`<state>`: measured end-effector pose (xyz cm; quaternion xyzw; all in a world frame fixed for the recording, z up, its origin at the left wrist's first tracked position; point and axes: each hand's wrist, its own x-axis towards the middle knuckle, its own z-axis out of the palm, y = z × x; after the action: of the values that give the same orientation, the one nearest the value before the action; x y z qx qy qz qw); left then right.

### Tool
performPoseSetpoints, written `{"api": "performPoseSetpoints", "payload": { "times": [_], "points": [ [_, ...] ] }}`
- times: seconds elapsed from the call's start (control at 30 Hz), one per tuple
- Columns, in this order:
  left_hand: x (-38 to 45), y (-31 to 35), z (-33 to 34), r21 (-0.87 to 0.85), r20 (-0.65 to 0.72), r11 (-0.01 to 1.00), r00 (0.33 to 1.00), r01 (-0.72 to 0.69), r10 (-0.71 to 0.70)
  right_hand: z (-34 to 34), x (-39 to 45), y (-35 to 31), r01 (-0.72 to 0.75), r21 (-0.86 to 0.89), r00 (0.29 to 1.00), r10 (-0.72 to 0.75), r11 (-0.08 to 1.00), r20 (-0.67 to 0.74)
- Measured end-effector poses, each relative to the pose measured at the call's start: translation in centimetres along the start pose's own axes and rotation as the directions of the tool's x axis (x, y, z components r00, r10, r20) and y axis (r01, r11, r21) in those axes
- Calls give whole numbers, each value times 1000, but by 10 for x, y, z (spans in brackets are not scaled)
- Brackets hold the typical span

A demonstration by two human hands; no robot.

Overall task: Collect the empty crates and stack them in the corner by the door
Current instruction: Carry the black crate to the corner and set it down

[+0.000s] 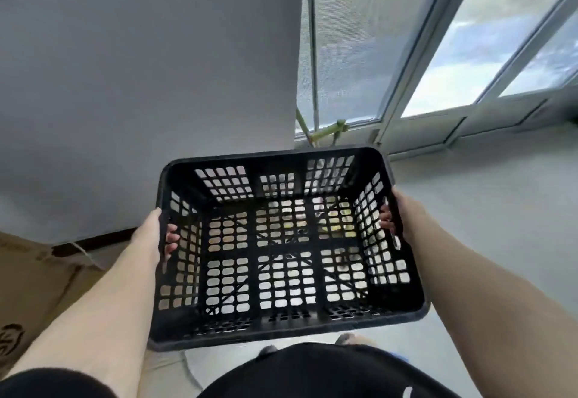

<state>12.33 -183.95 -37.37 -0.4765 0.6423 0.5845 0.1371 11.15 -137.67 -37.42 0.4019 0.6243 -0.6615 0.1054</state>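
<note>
The left hand [150,228] and the right hand [403,216] each grasp a side handle of the empty black crate [281,329], carried above the floor [484,210]. It seems the carrying step; next it must be lowered in the corner beside the glass door [469,53].

Crate [286,330]: black plastic, matt, moulded lattice walls and base w/ slot openings; rim smooth, slight sheen along near edge. Wall [140,84]: painted plaster or similar, flat white, matt, smooth, no texture visible. Floor [484,210]: pale grey, smooth, low sheen; material cannot be told. Door frame [416,84]: light grey metal, prob. aluminium, smooth, semi-gloss. Glass panes [475,53]: glossy, reflective; left pane [347,53] looks frosted or meshed, finely grained. Cardboard box [28,288]: brown paperboard, matt, slightly rough, dark print on face. Shirt [328,372]: black cloth, matt, soft-looking. Left hand [153,235] and right hand [403,216]: bare skin on crate sides.
</note>
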Motion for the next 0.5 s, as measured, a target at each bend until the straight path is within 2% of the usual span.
{"api": "performPoseSetpoints", "payload": {
  "times": [0.1, 0.27, 0.5],
  "points": [
    [-11, 16, 58, 84, 79, 996, 996, -38, 32, -54, 4, 5, -25, 19, 993, 27, 999, -111],
    [-45, 36, 162, 239, 194, 963, 978, -127, 81, -148, 16, 18, -86, 84, 970, 102, 993, -220],
    [-79, 45, 301, 314, 290, 925, 950, -212, 119, -264, 32, 29, -74, 223, 910, 157, 972, -383]
  ]
}}
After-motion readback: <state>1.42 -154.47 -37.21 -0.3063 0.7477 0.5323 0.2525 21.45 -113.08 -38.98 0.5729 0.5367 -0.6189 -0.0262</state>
